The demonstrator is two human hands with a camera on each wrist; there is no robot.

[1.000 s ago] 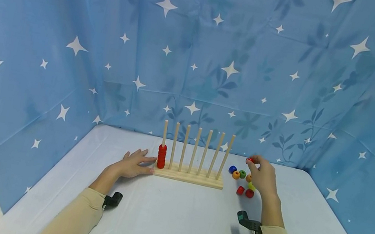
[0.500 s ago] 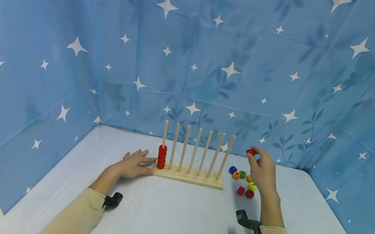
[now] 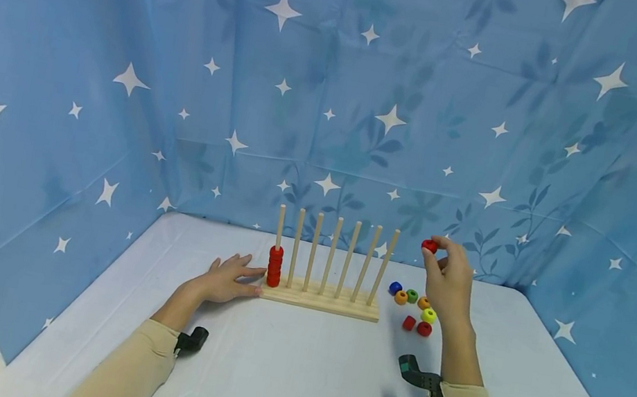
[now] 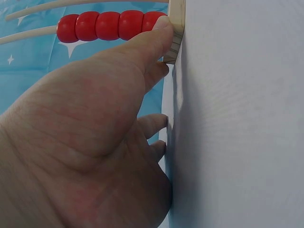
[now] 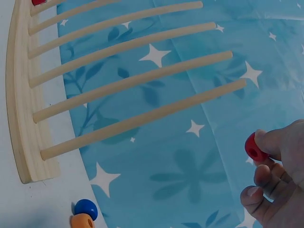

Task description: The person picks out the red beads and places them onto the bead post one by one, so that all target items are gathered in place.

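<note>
A wooden base [image 3: 314, 302] with several upright pegs stands mid-table. Its leftmost peg [image 3: 280, 224] carries a stack of red beads [image 3: 275, 266]; the other pegs are bare. My left hand [image 3: 224, 280] lies at the base's left end, thumb and a finger touching it, fingers mostly straight. In the left wrist view the thumb [image 4: 156, 38] rests beside the lowest red bead. My right hand [image 3: 448, 282] is raised right of the pegs, pinching a red bead [image 5: 255, 147] between thumb and finger. The hole of that bead shows in the right wrist view.
Under the right hand lie loose beads: a blue one [image 3: 395, 288], a green one [image 3: 412, 296], a yellow one [image 3: 428, 315], orange ones [image 3: 400, 297] and red ones [image 3: 424, 329]. A blue star-patterned curtain [image 3: 337, 89] hangs behind the white table [image 3: 289, 376].
My right hand has lifted the red bead upward from above the loose beads, uncovering the yellow one. The left hand and the wooden base have stayed in place.
</note>
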